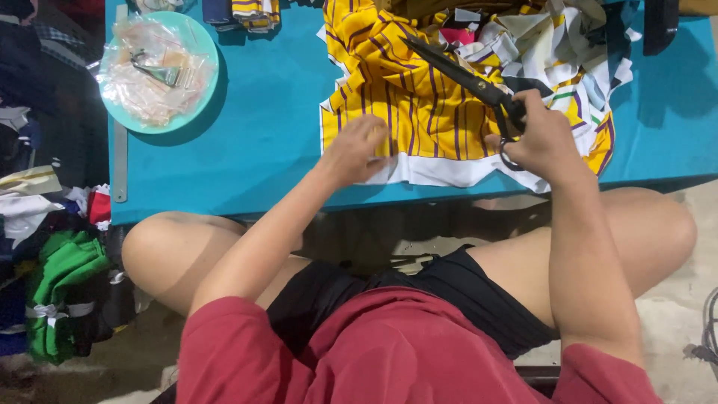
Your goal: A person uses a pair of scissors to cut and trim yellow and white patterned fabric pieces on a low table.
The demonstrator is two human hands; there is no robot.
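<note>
Your right hand (542, 138) is closed through the finger loops of one pair of large black scissors (464, 75), and that is the only tool you have in grip. The long axis of the scissors runs from the handles at your hand up toward ten o'clock, the blades lying together over the yellow striped cloth (404, 105) with the tip well up the piece. Your left hand (355, 150) lies at nine o'clock from the right hand, loosely curled, palm down, pressing the near edge of the same cloth just above its white hem band (441, 172); it grasps nothing that I can make out, only bears down on the fabric. The cloth sits on the blue table (262, 135), its near edge along the table front at twelve o'clock from your lap, touching both hands. The left hand is nearer the hem; the right hand is nearer the scrap heap (568, 45) at one o'clock. Count: one pair of scissors, one yellow striped piece under the hands, one mixed heap of offcuts whose pieces cannot be counted, one round teal plate (206, 82) at ten o'clock holding clear plastic wrappers, one metal ruler (120, 161) along the left table edge. Folded garments (60, 284) lie on the floor at eight o'clock, well apart
</note>
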